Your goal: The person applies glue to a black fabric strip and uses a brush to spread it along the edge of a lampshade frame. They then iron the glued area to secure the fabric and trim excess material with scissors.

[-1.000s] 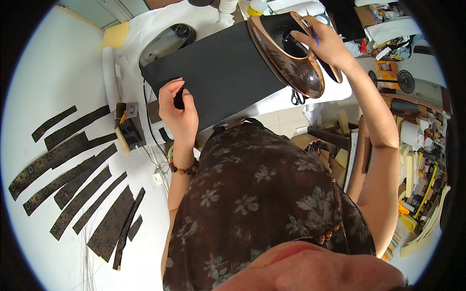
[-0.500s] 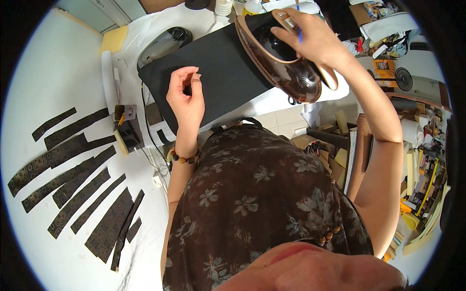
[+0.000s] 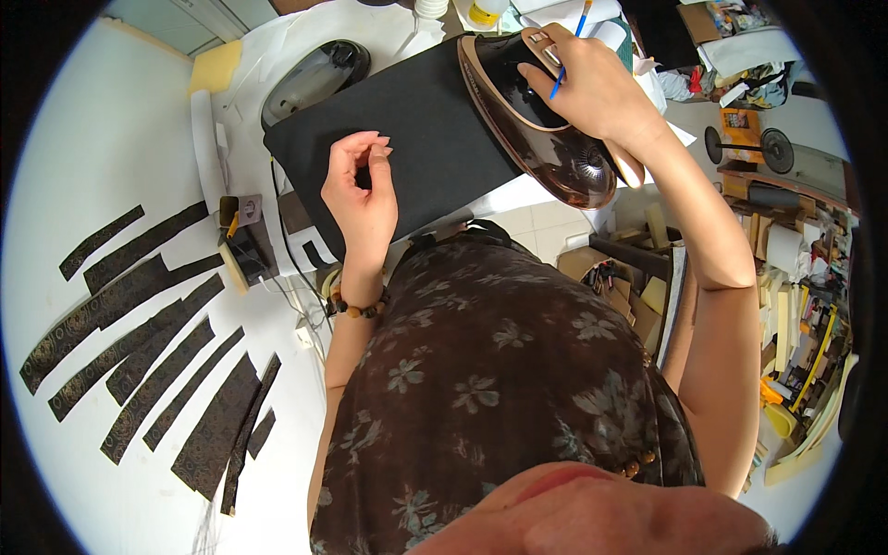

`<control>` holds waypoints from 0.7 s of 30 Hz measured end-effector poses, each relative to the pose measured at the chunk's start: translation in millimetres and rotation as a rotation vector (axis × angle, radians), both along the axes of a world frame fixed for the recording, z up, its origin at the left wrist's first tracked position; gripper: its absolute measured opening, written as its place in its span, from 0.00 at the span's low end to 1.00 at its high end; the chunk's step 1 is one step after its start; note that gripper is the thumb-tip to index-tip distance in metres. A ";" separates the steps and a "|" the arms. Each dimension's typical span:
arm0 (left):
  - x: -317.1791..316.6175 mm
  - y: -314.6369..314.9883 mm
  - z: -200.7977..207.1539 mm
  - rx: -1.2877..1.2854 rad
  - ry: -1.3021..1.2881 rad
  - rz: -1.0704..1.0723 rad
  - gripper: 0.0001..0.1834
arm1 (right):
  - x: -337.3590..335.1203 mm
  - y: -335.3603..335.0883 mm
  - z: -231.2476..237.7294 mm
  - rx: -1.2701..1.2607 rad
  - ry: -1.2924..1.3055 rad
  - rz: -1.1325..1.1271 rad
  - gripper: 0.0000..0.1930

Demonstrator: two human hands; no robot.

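My right hand (image 3: 606,92) is closed around the handle of a glossy brown clothes iron (image 3: 564,162) at the right end of a black cloth-covered pad (image 3: 416,120). A slim blue stick (image 3: 580,20), like a pen or thin brush, pokes out between the same hand's fingers. Over the left part of the pad, my left hand (image 3: 361,190) has its fingers curled and the thumb against the fingertips. Whether anything small and dark is pinched there cannot be made out. The iron's underside is hidden.
Several dark patterned fabric strips (image 3: 153,384) lie on the white surface at left. Behind the pad rests a dark rounded dome-shaped case (image 3: 319,79). A small holder with a yellow tool (image 3: 231,222) stands left, beside cables. Boxes and rolled materials (image 3: 777,268) crowd the right.
My right hand and the iron have shifted slightly right and toward me, and the blue stick has tilted. My left hand has moved a little right, thumb and fingertips closer together.
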State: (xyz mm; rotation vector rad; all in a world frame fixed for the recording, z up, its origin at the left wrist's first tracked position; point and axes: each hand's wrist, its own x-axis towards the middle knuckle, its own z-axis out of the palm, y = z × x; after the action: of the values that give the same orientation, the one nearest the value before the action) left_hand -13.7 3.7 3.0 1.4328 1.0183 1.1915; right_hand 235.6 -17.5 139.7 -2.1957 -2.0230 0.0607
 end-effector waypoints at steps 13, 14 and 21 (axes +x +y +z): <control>-3.4 -1.2 5.8 -0.045 -0.031 -0.026 0.06 | 2.5 1.5 -0.9 -0.005 0.028 0.024 0.20; -4.2 -1.5 6.3 -0.044 -0.010 -0.038 0.06 | 1.3 1.8 0.2 -0.017 0.029 0.016 0.20; -6.6 -2.0 1.3 -0.022 0.066 -0.082 0.06 | 1.2 1.7 0.9 -0.017 0.007 0.014 0.20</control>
State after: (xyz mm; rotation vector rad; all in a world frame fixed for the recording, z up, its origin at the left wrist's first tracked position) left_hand -20.4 1.7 4.2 1.4905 1.0056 1.0768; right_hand 236.8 -15.8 140.6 -2.1877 -2.0419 0.0874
